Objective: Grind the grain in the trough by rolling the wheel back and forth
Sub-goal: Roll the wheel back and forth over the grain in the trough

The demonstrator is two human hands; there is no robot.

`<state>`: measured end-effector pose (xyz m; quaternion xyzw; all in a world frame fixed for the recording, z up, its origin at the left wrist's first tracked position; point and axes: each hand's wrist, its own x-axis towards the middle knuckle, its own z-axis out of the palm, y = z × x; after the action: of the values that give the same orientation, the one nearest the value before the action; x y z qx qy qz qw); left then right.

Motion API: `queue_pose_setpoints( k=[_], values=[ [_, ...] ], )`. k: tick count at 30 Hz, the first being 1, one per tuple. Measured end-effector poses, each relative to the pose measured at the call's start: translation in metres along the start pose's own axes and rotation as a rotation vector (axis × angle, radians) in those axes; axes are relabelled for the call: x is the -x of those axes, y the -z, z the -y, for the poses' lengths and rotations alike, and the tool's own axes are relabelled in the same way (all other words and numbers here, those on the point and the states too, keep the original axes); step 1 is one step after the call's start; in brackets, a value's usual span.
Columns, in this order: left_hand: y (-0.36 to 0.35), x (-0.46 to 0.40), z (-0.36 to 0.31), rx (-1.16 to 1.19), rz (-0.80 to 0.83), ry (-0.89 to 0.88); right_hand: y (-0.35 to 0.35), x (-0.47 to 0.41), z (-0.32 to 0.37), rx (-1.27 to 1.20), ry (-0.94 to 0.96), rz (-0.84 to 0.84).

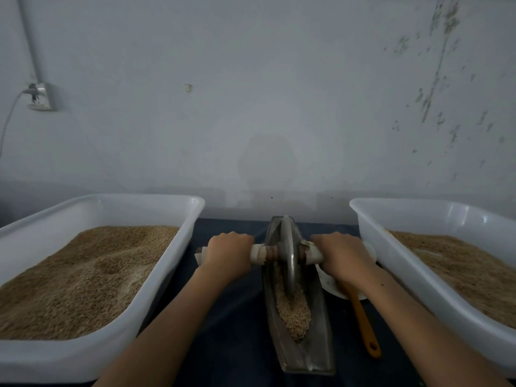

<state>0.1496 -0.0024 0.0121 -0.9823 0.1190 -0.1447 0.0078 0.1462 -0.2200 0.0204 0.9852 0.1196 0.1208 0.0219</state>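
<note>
A narrow boat-shaped metal trough (315,353) lies lengthwise on the dark table in front of me. Tan grain (294,314) fills its near half. A thin metal wheel (289,255) stands upright in the far half of the trough, on a wooden axle wrapped in white cloth. My left hand (227,255) grips the left end of the axle. My right hand (342,255) grips the right end. Both fists are curled over the handles, knuckles up.
A large white tub of grain (178,238) stands to the left, another white tub of grain (374,236) to the right. A white bowl (329,283) and an orange-handled utensil (365,331) lie between the trough and the right tub. The wall is close behind.
</note>
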Motion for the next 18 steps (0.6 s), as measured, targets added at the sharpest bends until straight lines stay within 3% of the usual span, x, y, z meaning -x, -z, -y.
queue_pose_setpoints(
  k=[7, 10, 14, 18],
  values=[
    [0.009, -0.006, 0.006, 0.089, 0.444, 0.003, 0.023, 0.004, 0.001, 0.023, 0.019, 0.368],
    [0.009, -0.007, 0.007, 0.144, 0.530, -0.019, 0.027, 0.006, 0.002, 0.016, 0.027, 0.440],
    [0.007, -0.007, 0.007, 0.110, 0.426, -0.017, 0.023, 0.004, 0.003, 0.034, 0.018, 0.369],
    [0.001, -0.004, 0.005, 0.033, 0.155, -0.008, 0.010, 0.002, 0.004, 0.058, 0.003, 0.109]
  ],
)
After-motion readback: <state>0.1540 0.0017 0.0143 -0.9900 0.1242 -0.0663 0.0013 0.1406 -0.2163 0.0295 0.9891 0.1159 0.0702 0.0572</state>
